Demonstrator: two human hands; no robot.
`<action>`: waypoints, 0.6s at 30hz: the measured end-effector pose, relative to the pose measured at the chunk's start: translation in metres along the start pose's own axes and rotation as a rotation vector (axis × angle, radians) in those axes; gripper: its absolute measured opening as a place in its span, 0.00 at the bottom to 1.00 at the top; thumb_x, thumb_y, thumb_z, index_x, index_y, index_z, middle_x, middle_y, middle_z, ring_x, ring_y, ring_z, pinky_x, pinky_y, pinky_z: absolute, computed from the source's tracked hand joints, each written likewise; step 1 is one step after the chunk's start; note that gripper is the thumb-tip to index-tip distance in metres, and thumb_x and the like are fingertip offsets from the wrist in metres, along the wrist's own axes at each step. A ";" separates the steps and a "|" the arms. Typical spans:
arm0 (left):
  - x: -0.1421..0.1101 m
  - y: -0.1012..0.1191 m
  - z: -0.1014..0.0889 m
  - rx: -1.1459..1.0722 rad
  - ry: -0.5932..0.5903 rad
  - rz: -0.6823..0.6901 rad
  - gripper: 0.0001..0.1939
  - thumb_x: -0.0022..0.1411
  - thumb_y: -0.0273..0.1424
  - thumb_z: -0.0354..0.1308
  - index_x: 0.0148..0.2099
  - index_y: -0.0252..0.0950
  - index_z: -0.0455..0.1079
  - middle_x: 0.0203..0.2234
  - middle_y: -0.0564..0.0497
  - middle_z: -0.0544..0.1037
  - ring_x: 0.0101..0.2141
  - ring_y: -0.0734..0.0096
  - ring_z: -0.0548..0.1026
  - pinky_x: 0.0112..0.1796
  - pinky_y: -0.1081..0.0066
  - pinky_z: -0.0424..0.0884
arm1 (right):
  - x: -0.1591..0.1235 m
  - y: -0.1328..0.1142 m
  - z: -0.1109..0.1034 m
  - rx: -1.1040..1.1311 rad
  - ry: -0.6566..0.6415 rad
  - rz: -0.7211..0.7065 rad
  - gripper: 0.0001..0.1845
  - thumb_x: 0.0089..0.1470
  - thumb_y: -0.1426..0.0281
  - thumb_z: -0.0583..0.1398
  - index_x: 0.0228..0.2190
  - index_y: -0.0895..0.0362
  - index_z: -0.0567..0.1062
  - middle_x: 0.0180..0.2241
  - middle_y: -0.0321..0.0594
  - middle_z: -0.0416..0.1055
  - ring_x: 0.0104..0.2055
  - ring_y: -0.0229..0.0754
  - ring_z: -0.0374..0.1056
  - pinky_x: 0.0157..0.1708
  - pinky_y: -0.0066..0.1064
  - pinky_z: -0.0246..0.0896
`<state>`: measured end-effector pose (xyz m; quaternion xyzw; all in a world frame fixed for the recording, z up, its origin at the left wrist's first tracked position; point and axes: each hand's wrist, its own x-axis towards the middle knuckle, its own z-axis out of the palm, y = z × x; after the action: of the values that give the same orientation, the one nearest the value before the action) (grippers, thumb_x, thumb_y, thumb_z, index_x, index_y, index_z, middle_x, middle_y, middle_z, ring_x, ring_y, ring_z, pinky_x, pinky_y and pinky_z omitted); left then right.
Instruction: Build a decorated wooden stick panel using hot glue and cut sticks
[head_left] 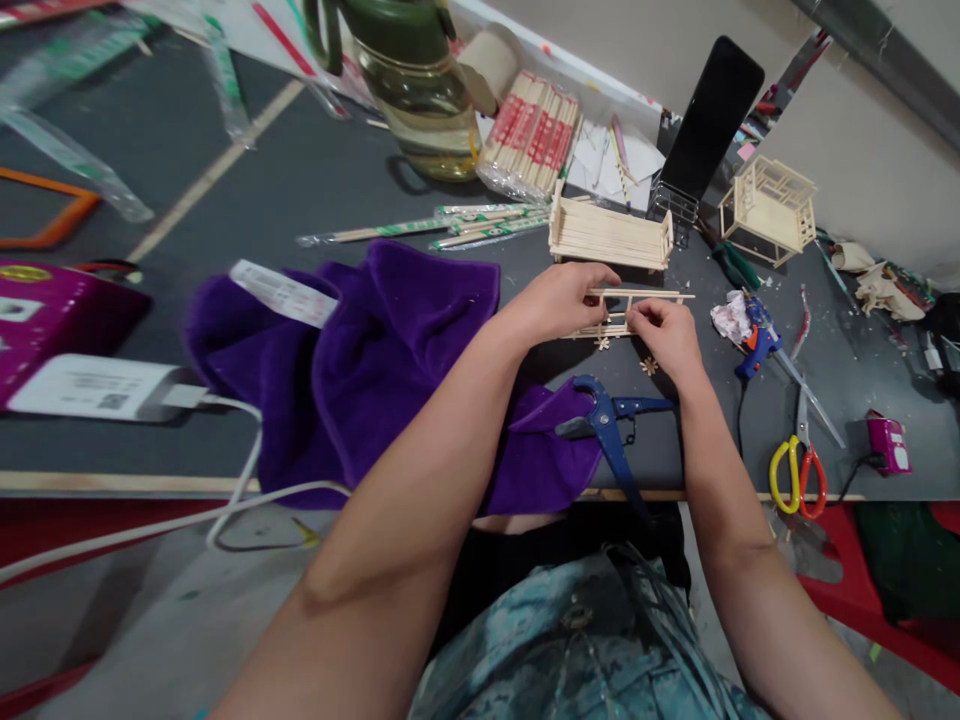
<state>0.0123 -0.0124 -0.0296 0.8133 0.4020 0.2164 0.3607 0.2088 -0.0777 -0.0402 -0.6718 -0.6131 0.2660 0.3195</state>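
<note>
A small frame of thin wooden sticks [660,296] lies between my two hands on the dark table. My left hand [564,300] grips its left end, thumb and fingers closed around the sticks. At the middle of the frame, the fingertips of my right hand [667,335] are pinched together on a stick. Two tiny flower-shaped wooden pieces rest below, one being a wooden flower [649,366] near my right wrist. Just behind my hands stands a miniature wooden bench [611,235]. Blue cutting pliers [611,425] lie between my forearms, partly on a purple cloth [405,340].
At the right lie a blue glue gun [761,340] and scissors [799,470]. A miniature wooden chair [772,210] and an upright phone [712,120] stand behind. Further left are a jug [420,90], bundled chopsticks [531,135] and a white power bank [97,388] with its cable.
</note>
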 end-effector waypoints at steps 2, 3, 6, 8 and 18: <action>0.000 -0.001 0.000 -0.014 0.009 0.004 0.25 0.60 0.26 0.61 0.59 0.31 0.79 0.40 0.46 0.86 0.41 0.63 0.82 0.47 0.68 0.74 | 0.000 0.000 0.000 -0.009 -0.003 -0.002 0.11 0.56 0.64 0.62 0.28 0.55 0.82 0.25 0.36 0.77 0.29 0.40 0.68 0.34 0.32 0.59; 0.000 -0.001 0.001 -0.020 0.013 0.009 0.24 0.60 0.26 0.61 0.59 0.32 0.79 0.40 0.46 0.86 0.41 0.63 0.81 0.47 0.68 0.73 | 0.000 0.000 0.000 -0.011 -0.005 -0.003 0.11 0.56 0.64 0.62 0.28 0.55 0.82 0.25 0.36 0.77 0.29 0.40 0.69 0.34 0.32 0.59; 0.001 -0.002 0.001 -0.027 0.019 0.020 0.24 0.60 0.26 0.61 0.58 0.32 0.79 0.39 0.47 0.86 0.42 0.63 0.81 0.47 0.68 0.73 | 0.001 0.000 0.000 -0.012 -0.005 -0.001 0.10 0.56 0.65 0.62 0.28 0.55 0.82 0.26 0.36 0.78 0.29 0.40 0.69 0.34 0.32 0.60; 0.001 -0.002 0.001 -0.022 0.019 0.022 0.24 0.60 0.25 0.61 0.58 0.32 0.79 0.40 0.47 0.86 0.42 0.63 0.82 0.47 0.68 0.73 | 0.001 0.001 0.000 -0.012 -0.005 0.001 0.10 0.56 0.65 0.62 0.28 0.55 0.82 0.26 0.36 0.78 0.29 0.40 0.70 0.34 0.32 0.60; 0.000 0.000 0.000 -0.003 0.020 0.020 0.25 0.58 0.27 0.61 0.58 0.32 0.79 0.38 0.48 0.86 0.42 0.61 0.82 0.46 0.68 0.74 | 0.001 0.001 0.000 -0.006 0.004 -0.002 0.11 0.55 0.64 0.63 0.28 0.55 0.82 0.25 0.35 0.77 0.29 0.41 0.69 0.34 0.32 0.60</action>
<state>0.0121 -0.0127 -0.0295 0.8146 0.3971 0.2288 0.3556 0.2097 -0.0770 -0.0409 -0.6727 -0.6139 0.2624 0.3189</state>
